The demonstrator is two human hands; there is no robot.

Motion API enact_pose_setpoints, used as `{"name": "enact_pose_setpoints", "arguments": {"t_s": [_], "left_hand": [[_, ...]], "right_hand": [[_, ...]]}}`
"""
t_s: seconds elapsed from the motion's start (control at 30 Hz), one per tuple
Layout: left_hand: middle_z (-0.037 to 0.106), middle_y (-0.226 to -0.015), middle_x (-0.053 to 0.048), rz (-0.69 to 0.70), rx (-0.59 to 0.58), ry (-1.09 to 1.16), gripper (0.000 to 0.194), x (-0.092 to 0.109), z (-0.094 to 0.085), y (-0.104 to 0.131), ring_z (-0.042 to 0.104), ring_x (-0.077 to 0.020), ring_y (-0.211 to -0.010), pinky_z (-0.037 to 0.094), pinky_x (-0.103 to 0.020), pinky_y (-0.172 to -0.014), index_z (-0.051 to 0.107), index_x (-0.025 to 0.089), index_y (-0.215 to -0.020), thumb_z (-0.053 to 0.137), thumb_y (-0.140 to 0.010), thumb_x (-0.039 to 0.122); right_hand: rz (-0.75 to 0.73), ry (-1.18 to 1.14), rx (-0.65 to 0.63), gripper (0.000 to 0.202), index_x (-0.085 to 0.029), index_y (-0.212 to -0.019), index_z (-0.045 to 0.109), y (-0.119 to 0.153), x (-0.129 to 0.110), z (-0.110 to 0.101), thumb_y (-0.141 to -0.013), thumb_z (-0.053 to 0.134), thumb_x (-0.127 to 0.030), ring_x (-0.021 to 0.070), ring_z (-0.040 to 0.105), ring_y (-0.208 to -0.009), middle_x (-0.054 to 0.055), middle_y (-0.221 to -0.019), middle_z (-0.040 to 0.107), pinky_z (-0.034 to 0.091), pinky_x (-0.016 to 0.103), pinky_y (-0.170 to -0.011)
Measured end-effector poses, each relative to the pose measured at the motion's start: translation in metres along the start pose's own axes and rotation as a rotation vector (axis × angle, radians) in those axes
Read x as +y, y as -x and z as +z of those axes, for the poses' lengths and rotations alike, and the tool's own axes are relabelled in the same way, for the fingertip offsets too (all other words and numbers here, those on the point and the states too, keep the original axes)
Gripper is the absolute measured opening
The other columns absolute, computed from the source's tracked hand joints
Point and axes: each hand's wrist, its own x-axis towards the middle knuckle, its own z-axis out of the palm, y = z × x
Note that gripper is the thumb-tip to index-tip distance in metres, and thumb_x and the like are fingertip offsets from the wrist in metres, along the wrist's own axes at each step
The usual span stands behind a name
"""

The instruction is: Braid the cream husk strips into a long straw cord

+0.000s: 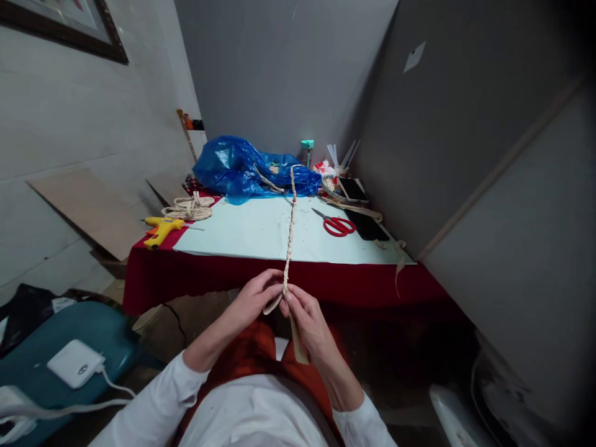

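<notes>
A thin braided straw cord [290, 239] runs from the blue plastic bag [233, 164] over the pale table top [242, 223] and down past its front edge. At the cord's lower end, my left hand [256, 295] pinches it from the left, and my right hand [305, 313] pinches it from the right. The fingertips of both hands nearly meet there. A loose flat strand loops under my left fingers, and another strand [298, 347] hangs below my right hand.
Red-handled scissors [338, 226] and a dark phone [367, 225] lie on the table's right. A yellow glue gun [161, 232] and coiled braid [189, 208] are at its left. A teal stool [102, 329] holds a white box [76, 364] with a cable.
</notes>
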Motion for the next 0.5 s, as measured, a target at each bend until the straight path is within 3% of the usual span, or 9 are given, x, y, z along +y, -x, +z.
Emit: {"name": "enact_pose_setpoints", "arguments": {"t_s": [0.07,0.17,0.27,0.37,0.5], "left_hand": [[0.061,-0.069,-0.001,-0.098,-0.168,0.164,0.027,-0.003,0.004,-0.01,0.056,-0.0119,-0.058,0.037,-0.021,-0.051,0.057,0.015,-0.091,0.056,-0.08,0.04],[0.049,-0.054,0.005,-0.194,-0.246,0.251,0.028,-0.008,0.011,-0.014,0.04,-0.0055,-0.042,0.021,-0.018,-0.041,0.051,0.016,-0.081,0.055,-0.082,0.044],[0.039,-0.052,0.009,-0.256,-0.247,0.305,0.026,-0.012,0.012,-0.009,0.028,-0.0035,-0.039,0.016,-0.017,-0.038,0.05,0.017,-0.085,0.055,-0.083,0.043],[0.031,-0.049,0.01,-0.222,-0.22,0.331,0.027,-0.017,0.009,-0.004,0.022,-0.004,-0.039,0.016,-0.018,-0.038,0.054,0.016,-0.093,0.052,-0.085,0.041],[0.035,-0.046,0.009,-0.194,-0.127,0.288,0.032,-0.018,0.009,-0.003,0.023,-0.0042,-0.04,0.014,-0.019,-0.039,0.06,0.012,-0.091,0.054,-0.084,0.042]], "right_hand": [[-0.017,0.078,-0.011,0.027,-0.016,-0.084,0.056,0.002,0.001,0.001,-0.094,0.04,-0.034,0.0103,0.041,-0.062,-0.002,-0.067,0.045,0.036,0.023,-0.063],[-0.006,0.249,0.009,0.026,-0.016,-0.093,0.056,0.007,0.0,0.0,-0.095,0.036,-0.033,0.0112,0.044,-0.06,-0.002,-0.067,0.048,0.037,0.023,-0.061],[-0.005,0.441,0.047,0.03,-0.015,-0.111,0.054,0.012,-0.002,0.001,-0.096,0.033,-0.03,0.0129,0.051,-0.06,0.0,-0.069,0.056,0.039,0.023,-0.06],[-0.035,0.667,0.112,0.032,-0.015,-0.121,0.049,0.015,-0.005,0.004,-0.096,0.034,-0.026,0.0159,0.06,-0.069,0.005,-0.082,0.066,0.04,0.025,-0.064],[-0.053,1.023,0.162,0.022,-0.016,-0.106,0.055,0.018,-0.011,0.008,-0.093,0.038,-0.02,0.0201,0.065,-0.073,0.008,-0.084,0.069,0.038,0.026,-0.06]]}}
